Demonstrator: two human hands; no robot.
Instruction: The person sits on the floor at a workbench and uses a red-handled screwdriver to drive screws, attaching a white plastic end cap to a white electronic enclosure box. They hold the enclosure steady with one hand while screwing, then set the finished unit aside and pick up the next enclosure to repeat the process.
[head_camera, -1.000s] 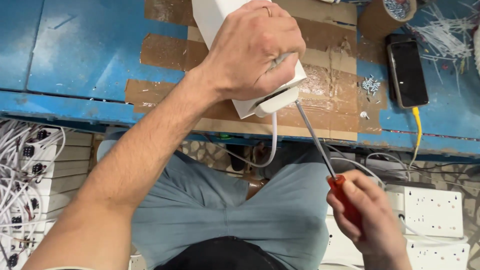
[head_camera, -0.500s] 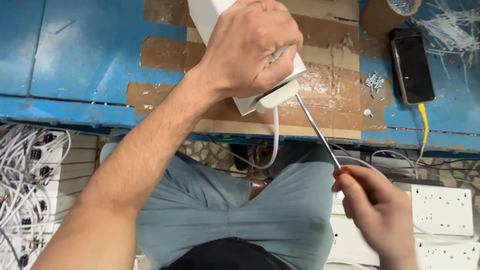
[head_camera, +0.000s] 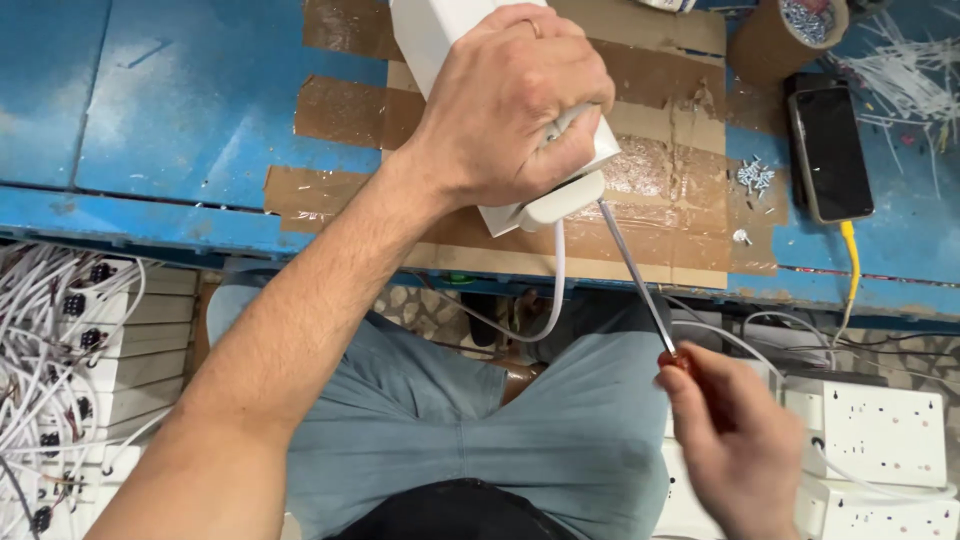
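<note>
White plastic fills the left hand, whose fingers are wrapped tight round the near end of a long white plastic socket strip lying on the taped brown cardboard sheet that covers the middle of the blue-painted workbench. The right hand, low at the near right, has its fingers closed on the red handle of a long steel-shafted screwdriver, whose tip meets the strip's near end cap. Against half a second ago, the grip on the strip is unchanged, while the right hand sits a little lower and further right on the handle. A white cable loops down from the strip over the person's grey-blue trousers. At the far right a brown tape roll holds a heap of small silver screws; more loose screws lie on the cardboard beside a black phone with a yellow lead. Finished white socket blocks are stacked below at the right, white wired parts at the left.
</note>
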